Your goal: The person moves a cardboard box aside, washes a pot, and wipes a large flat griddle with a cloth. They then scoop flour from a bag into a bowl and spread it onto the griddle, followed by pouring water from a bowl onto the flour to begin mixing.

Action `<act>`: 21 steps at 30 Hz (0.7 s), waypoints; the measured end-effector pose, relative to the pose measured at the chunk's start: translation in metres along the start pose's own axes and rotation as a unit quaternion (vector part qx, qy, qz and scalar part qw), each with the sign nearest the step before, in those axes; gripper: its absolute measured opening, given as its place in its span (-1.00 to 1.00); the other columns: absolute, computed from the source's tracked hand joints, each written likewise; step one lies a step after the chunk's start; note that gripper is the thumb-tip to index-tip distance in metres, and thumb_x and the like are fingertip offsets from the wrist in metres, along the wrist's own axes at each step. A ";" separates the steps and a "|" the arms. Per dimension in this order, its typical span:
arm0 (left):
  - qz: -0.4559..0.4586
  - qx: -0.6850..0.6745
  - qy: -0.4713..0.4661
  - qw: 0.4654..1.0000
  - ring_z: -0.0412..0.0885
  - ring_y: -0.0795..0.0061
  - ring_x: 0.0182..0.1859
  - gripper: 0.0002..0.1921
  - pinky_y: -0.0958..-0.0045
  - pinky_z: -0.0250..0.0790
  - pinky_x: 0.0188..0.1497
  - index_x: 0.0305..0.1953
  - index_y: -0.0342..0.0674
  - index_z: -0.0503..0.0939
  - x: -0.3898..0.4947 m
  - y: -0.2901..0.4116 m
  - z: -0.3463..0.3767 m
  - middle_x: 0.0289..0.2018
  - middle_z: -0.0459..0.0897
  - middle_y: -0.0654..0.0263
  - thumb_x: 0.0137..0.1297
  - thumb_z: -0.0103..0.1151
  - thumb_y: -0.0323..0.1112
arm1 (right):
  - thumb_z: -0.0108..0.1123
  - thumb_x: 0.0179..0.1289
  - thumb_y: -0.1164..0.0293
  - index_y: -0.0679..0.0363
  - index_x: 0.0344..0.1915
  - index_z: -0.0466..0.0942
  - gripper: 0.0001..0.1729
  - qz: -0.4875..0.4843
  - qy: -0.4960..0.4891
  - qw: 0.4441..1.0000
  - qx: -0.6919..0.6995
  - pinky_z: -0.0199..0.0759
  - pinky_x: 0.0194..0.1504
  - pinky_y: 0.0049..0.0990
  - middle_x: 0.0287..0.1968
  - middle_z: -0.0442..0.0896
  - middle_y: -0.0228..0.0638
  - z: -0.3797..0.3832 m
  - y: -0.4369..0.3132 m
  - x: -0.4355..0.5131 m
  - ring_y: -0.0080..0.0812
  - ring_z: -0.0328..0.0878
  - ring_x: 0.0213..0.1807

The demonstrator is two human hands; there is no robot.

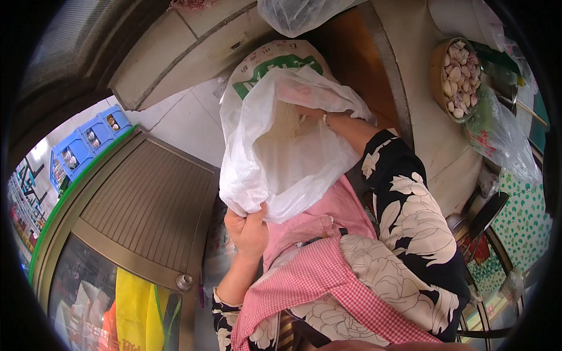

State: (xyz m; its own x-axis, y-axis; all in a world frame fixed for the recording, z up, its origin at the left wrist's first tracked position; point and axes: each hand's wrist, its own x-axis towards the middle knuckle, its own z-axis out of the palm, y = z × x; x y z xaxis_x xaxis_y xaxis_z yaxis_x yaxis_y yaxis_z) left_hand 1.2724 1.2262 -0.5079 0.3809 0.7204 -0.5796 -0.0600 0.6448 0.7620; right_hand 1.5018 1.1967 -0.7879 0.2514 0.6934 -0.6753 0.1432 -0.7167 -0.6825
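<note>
A white woven plastic sack (241,162) with green and dark printing stands before me, its mouth turned towards me. My left hand (249,230) pinches the near left rim of the sack between thumb and fingers. My right hand (311,114) is inside the sack at the far right, beside the pale, loose, grain-like contents (285,120). Its fingers are mostly hidden by the sack's folds, so I cannot tell whether they hold anything. The sack's near side rests close against my pink checked apron (303,285).
A metal-framed door (145,188) with a round knob stands at left, blue bottle crates (92,136) beyond it. At right are a basket of garlic bulbs (459,79), a clear plastic bag (500,136) and a dark pan (487,215). Another plastic bag (294,15) hangs over the top edge.
</note>
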 end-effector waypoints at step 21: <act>0.037 0.146 0.032 0.988 0.55 0.56 0.07 -0.65 0.50 0.35 0.16 0.13 -0.41 0.51 0.007 0.003 0.013 0.03 0.64 0.29 0.32 0.18 -0.63 | 0.16 0.23 0.46 0.31 0.05 0.54 -0.62 0.068 -0.201 0.946 0.245 0.69 -0.07 -0.31 0.05 0.61 -0.19 0.001 0.052 0.009 -0.23 0.67 -0.05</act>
State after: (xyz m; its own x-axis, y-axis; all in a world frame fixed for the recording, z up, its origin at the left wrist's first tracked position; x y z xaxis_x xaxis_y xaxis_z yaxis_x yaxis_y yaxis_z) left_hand 1.2872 1.2297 -0.5061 0.3264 0.7834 -0.5290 0.1860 0.4955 0.8485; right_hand 1.5102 1.1661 -0.8296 -0.1632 0.6409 -0.7501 -0.3496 -0.7485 -0.5635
